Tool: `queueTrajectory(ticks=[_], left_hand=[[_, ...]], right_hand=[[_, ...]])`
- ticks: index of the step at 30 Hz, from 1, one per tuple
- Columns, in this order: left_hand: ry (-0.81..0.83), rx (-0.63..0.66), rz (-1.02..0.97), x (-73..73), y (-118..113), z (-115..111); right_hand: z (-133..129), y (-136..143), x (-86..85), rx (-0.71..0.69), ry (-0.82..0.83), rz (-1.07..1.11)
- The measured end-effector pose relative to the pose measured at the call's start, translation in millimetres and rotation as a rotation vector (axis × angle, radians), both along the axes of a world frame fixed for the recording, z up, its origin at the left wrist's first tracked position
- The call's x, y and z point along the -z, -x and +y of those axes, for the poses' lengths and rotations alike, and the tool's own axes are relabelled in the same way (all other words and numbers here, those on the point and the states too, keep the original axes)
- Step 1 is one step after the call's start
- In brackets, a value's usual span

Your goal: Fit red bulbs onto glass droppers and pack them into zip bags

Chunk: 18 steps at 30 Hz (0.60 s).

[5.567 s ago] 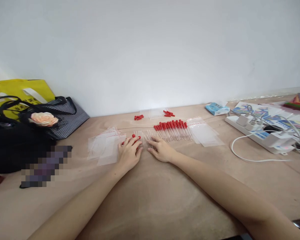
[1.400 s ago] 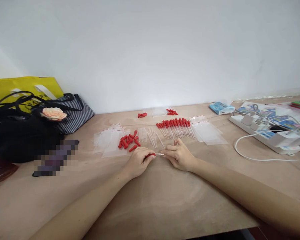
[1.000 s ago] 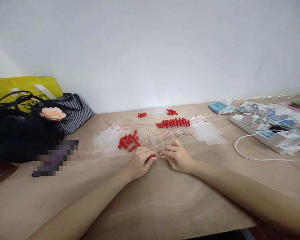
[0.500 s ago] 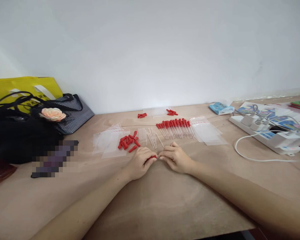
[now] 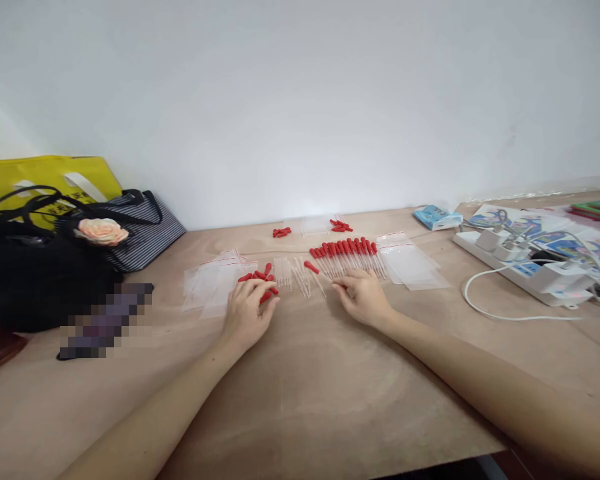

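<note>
My right hand [image 5: 364, 297] pinches the thin clear tube of a dropper [image 5: 312, 267]; its red rubber bulb points away to the upper left. My left hand [image 5: 250, 313] is over the pile of red rubber bulbs [image 5: 269, 269], thumb and fingers apart around one bulb [image 5: 265, 297] at the pile's near side. Whether the fingers touch that bulb I cannot tell. Between the hands lie loose clear tubes [image 5: 300, 277]. Beyond my right hand, a row of droppers with red bulbs [image 5: 345, 250] lies side by side.
Clear zip bags lie at left [image 5: 207, 283] and right [image 5: 413, 263]. More red bulbs [image 5: 281, 233] are near the wall. A white power strip [image 5: 520, 270] with plugs and a cable [image 5: 480, 310] is at right, near a blue packet [image 5: 436, 217]. Bags [image 5: 150, 230] stand at left.
My hands have moved apart. The left has let go of the red bulb and gone left to the pile; the right has moved slightly right and up, holding the dropper.
</note>
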<state>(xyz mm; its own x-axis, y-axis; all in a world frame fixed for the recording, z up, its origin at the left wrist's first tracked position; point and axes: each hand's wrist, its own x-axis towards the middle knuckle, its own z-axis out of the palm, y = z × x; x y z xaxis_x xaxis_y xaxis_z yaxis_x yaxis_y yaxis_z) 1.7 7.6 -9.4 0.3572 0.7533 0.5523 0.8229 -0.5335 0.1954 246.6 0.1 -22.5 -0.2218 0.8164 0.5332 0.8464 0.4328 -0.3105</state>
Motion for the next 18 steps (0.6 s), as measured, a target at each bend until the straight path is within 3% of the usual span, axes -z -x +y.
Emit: queueTrajectory(ticks=[3, 8, 18], left_hand=[[0.001, -0.114, 0.072, 0.2, 8.8, 6.2], [0.016, -0.131, 0.125, 3.8, 13.4, 11.4], [0.082, -0.046, 0.086, 7.3, 15.4, 16.2]], right_hand=[[18.5, 5.1, -2.1, 0.176, 0.109, 0.078], [46.6, 26.0, -7.6, 0.404, 0.222, 0.061], [67.3, 44.8, -6.1, 0.489, 0.324, 0.031]])
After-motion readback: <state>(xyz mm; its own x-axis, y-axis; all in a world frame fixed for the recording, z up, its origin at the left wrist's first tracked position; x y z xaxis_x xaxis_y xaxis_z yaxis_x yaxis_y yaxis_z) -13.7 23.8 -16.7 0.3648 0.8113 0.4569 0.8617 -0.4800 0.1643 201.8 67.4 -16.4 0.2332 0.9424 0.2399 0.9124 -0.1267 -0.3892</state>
